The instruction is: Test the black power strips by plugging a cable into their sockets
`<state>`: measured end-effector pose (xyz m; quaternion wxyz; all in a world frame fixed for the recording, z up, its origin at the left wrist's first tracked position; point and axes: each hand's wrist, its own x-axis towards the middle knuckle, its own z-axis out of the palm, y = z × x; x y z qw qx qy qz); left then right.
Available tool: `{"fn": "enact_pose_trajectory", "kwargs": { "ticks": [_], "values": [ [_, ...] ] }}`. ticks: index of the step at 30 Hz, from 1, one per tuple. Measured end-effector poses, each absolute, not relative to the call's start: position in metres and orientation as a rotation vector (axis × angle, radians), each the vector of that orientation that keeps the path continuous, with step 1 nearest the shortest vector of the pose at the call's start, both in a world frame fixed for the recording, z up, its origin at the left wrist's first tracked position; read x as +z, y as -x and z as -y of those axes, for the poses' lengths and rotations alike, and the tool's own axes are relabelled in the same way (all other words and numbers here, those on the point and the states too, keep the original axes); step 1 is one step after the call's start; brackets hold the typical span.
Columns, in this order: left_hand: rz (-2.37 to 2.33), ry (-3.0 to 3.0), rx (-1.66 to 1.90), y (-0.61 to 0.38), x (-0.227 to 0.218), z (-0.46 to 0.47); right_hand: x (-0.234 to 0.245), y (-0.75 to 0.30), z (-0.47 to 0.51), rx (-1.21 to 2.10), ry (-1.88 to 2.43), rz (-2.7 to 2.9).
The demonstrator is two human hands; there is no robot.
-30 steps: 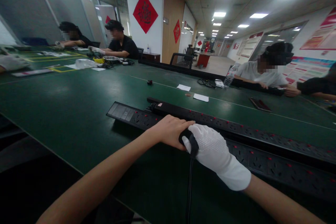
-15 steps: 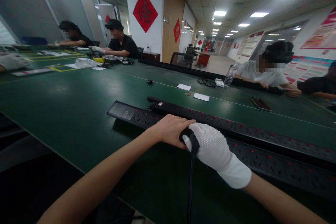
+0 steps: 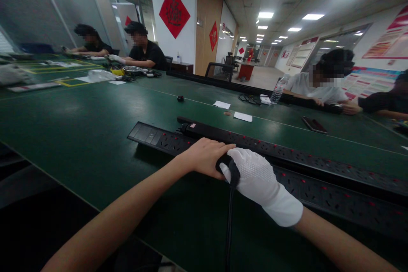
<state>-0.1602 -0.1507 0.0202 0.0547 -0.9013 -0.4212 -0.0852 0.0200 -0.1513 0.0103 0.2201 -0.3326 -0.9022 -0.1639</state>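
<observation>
A long black power strip (image 3: 174,143) with red indicator dots lies across the green table in front of me. My bare left hand (image 3: 205,158) is closed round the strip near its middle, with the thumb side toward a black plug (image 3: 235,174). In a white dotted glove, my right hand (image 3: 255,176) grips that plug from the right, over the strip. From the plug a black cord (image 3: 229,225) hangs down toward the table's near edge. The plug's front is hidden between the hands, so I cannot tell whether it sits in a socket. Behind lies a second black power strip (image 3: 213,131).
Beyond the strips are a small black piece (image 3: 180,98), white cards (image 3: 242,117), a phone (image 3: 314,124), black cables (image 3: 249,100) and a bottle (image 3: 277,91). Other people sit at the far left and right. A plastic bag (image 3: 101,75) lies at the left back.
The whole view has shifted slightly to the left and up. Both hands keep the same hold on the strip and the plug.
</observation>
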Motion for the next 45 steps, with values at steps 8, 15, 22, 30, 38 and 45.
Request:
{"fn": "enact_pose_trajectory", "kwargs": {
  "ticks": [8,15,22,30,38,45],
  "values": [
    [1.295,2.755,-0.253,0.160,0.021,0.151,0.010,-0.020,0.151,-0.456,0.896,2.481],
    [1.292,2.753,-0.270,0.160,0.020,0.151,0.011,-0.020,0.151,-0.433,0.911,2.502],
    [1.272,2.752,-0.280,0.161,0.019,0.150,0.010,-0.021,0.151,-0.427,0.932,2.504],
    [1.280,2.739,-0.259,0.159,0.020,0.151,0.008,-0.021,0.150,-0.410,0.940,2.516],
    [1.438,2.556,-0.292,0.160,0.012,0.144,0.021,-0.019,0.143,-0.701,0.972,2.501],
    [1.467,2.591,-0.259,0.160,0.010,0.134,0.019,-0.022,0.127,-0.668,1.032,2.553]
  ]
}}
